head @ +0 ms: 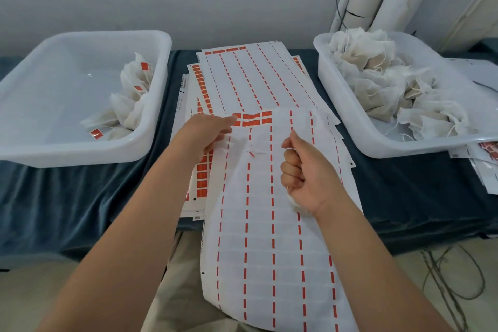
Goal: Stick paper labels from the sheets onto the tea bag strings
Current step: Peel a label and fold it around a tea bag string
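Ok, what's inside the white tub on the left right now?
A small pile of tea bags against the left tub's right wall, several carrying red labels. The rest of its floor shows bare. Bags lower in the pile are covered by those on top.

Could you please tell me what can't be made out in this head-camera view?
Head view only:
- Right hand: fingers curl round a white bundle; the fist hides what it is.
- Left hand: its own fingers hide whether it pinches a red label.
- Label print: too small, blurred.
- Right tray: cut off by the right edge.
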Demonstrator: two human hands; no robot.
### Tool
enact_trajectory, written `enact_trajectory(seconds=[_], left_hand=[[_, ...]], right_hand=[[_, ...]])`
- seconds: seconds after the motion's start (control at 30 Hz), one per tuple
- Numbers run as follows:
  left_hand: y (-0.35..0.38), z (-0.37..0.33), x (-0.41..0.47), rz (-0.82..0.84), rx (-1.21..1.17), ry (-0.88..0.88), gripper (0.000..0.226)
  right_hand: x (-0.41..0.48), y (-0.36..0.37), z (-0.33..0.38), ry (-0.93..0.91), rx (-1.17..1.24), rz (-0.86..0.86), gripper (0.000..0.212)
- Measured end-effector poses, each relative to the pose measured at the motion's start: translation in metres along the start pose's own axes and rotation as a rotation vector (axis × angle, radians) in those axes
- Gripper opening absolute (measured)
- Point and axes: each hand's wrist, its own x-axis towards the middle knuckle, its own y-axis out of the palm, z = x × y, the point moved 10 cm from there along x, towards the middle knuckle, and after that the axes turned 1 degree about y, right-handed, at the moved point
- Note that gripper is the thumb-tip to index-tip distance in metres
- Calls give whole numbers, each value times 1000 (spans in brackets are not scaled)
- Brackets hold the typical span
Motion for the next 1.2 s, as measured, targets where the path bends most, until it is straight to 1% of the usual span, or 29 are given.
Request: enact_trajectory(seconds=[0.07,0.1,0.17,0.2,0.23,0.3,0.33,0.37,0.47,0.5,0.57,0.63,0.7,0.8,0.87,0.97,1.07,1.13,1.2], left_hand=[[4,-15,0,-56,207,125,48],[6,-23,1,-85,267,196,59],[12,-33,9,-102,296,284,74],[15,-38,15,-112,354,318,75],[17,-44,19,-128,460,348,70],[18,-54,30,-202,716,407,52],[17,-57,35,-227,796,421,51],[18,-59,39,-229,849,436,56],[24,-64,45,-175,949,526,63],[25,-66,45,-145,946,546,66],[20,-71,41,-85,825,532,65],[11,-75,30,-17,614,484,51],[1,-72,7,79,322,408,43],[-2,-57,-35,264,-200,324,49],[1,-44,-61,339,-406,308,43],[-7,-21,-87,269,-582,278,32],[-10,-9,-109,288,-734,272,32],[-14,-6,-122,258,-750,312,29],[-19,-6,-133,175,-698,371,20]], right_hand=[[3,-5,-8,19,0,-23,30],[5,-7,-11,30,16,-32,28],[7,-9,-15,47,43,-37,29],[8,-10,-17,55,39,-39,31],[9,-10,-17,63,28,-41,33],[10,-10,-18,75,17,-41,35],[10,-10,-18,77,22,-40,35],[11,-10,-18,80,31,-40,35],[12,-11,-19,85,49,-37,32],[13,-11,-19,83,44,-29,30],[13,-10,-21,85,27,-17,26],[14,-9,-20,75,16,-3,25],[13,-9,-18,56,7,-1,26],[12,-10,-15,36,47,0,30],[10,-11,-15,34,90,0,30],[8,-9,-13,36,136,9,30],[1,-6,-6,1,129,6,30],[-10,-2,6,-76,50,-9,31],[-27,13,23,-183,-86,16,30]])
